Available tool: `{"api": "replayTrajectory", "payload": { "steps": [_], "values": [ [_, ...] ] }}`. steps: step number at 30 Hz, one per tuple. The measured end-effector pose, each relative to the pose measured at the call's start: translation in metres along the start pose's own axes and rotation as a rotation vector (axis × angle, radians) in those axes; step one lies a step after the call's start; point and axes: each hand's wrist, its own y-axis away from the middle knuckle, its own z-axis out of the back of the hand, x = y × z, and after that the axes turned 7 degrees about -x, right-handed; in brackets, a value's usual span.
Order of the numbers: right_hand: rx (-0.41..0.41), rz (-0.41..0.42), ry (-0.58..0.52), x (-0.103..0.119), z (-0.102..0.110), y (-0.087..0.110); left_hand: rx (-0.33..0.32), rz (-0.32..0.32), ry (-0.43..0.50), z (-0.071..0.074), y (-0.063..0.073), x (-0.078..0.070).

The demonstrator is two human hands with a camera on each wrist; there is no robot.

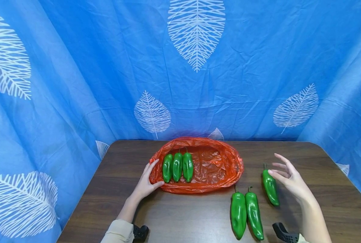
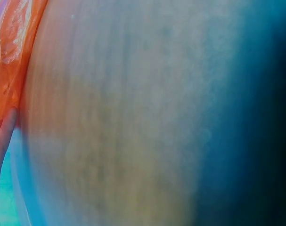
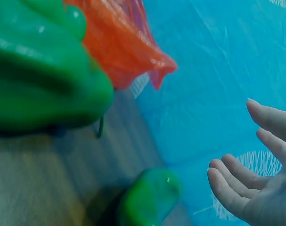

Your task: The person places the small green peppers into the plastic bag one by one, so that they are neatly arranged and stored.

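A red plastic bag (image 1: 209,168), its mouth spread wide, lies at the back middle of the table. Three green peppers (image 1: 177,167) lie side by side in its left half, stems pointing away. My left hand (image 1: 146,180) rests against the bag's left rim, fingers and thumb spread along it; the left wrist view catches only one digit on the red plastic (image 2: 8,61). To the right, my right hand (image 1: 288,177) hovers beside a single green pepper (image 1: 270,187), fingers apart and holding nothing. Whether the thumb touches that pepper, I cannot tell.
Two more green peppers (image 1: 238,216) lie together on the brown wooden table (image 1: 183,216), between the bag and my right arm. A blue curtain (image 1: 244,67) with white leaf prints hangs behind the table and at its sides.
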Motion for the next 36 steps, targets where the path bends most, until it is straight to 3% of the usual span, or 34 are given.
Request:
{"api": "replayTrajectory", "payload": {
  "steps": [12, 25, 36],
  "values": [
    [0.061, -0.093, 0.045, -0.028, 0.007, 0.01, 0.013, 0.011, 0.003, 0.002, 0.001, -0.002],
    [0.161, -0.184, 0.002, -0.046, 0.004, 0.01, 0.021, 0.015, 0.011, 0.001, 0.0, -0.002],
    [0.168, -0.171, 0.034, -0.045, -0.003, 0.01, 0.022, 0.011, 0.01, 0.001, -0.001, 0.0]
  ]
}}
